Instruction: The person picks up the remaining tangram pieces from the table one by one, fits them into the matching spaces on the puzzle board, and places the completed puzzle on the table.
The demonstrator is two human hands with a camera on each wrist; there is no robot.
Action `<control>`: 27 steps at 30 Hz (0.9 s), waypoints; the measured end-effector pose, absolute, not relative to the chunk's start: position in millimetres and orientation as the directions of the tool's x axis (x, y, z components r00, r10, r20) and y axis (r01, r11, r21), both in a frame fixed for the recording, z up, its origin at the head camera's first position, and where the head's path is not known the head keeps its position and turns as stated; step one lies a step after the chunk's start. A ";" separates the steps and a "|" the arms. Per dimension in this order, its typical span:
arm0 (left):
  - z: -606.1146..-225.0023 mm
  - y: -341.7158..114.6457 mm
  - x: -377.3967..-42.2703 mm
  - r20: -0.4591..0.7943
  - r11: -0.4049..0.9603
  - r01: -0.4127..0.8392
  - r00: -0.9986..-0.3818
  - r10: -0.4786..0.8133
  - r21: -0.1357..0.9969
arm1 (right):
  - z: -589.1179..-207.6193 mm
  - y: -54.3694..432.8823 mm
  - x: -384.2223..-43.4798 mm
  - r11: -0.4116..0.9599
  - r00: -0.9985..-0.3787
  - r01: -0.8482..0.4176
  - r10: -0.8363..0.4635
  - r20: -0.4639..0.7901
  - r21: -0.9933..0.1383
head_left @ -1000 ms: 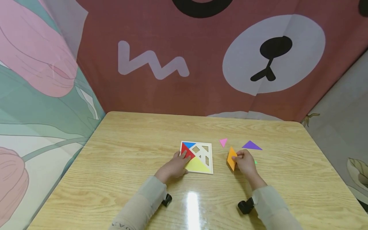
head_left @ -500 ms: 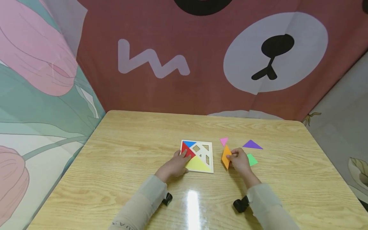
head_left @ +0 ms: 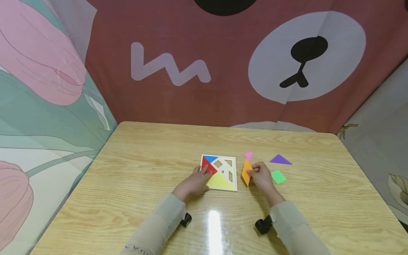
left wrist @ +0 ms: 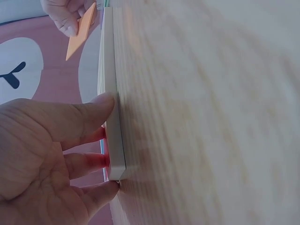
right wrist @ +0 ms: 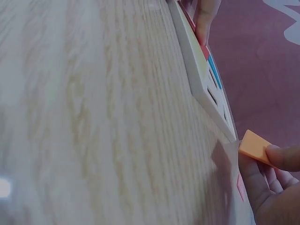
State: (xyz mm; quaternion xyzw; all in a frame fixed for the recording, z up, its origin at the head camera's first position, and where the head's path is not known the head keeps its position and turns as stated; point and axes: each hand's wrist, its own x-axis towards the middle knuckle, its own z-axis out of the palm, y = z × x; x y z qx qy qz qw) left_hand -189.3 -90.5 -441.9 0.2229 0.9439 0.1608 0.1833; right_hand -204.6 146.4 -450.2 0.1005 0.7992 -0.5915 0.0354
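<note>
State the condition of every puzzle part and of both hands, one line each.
Puzzle board: flat on the table, partly filled
Red triangle: set in the board, partly covered by fingers
Yellow triangle: set in the board
Blue triangle: set in the board
Orange parallelogram: pinched, tilted, raised
Pink triangle: loose, flat
Purple triangle: loose, flat
Green square: loose, flat
Left hand: touching board and red triangle
Right hand: pinching the orange parallelogram

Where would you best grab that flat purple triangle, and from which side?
Likely from above, pinching between its long near edge and the opposite far corner. The flat purple triangle lies flat on the wood-grain table with nothing touching it, so its edges are free but its underside isn't.
</note>
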 end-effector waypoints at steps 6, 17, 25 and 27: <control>-440.9 -90.2 -189.6 -0.281 0.852 0.358 -0.833 0.476 0.382 | -449.1 143.1 -206.0 0.289 -0.978 0.203 0.112 -0.177 -0.936; -443.7 -91.6 -189.4 -0.261 0.844 0.357 -0.839 0.478 0.400 | -449.4 135.8 -204.5 0.240 -0.981 0.192 0.075 -0.180 -0.951; -442.8 -91.7 -188.9 -0.267 0.846 0.353 -0.838 0.476 0.400 | -452.2 128.0 -205.2 0.245 -0.979 0.202 0.077 -0.189 -0.948; -443.1 -91.7 -188.8 -0.262 0.845 0.356 -0.839 0.477 0.399 | -452.6 125.4 -205.1 0.242 -0.979 0.202 0.078 -0.188 -0.949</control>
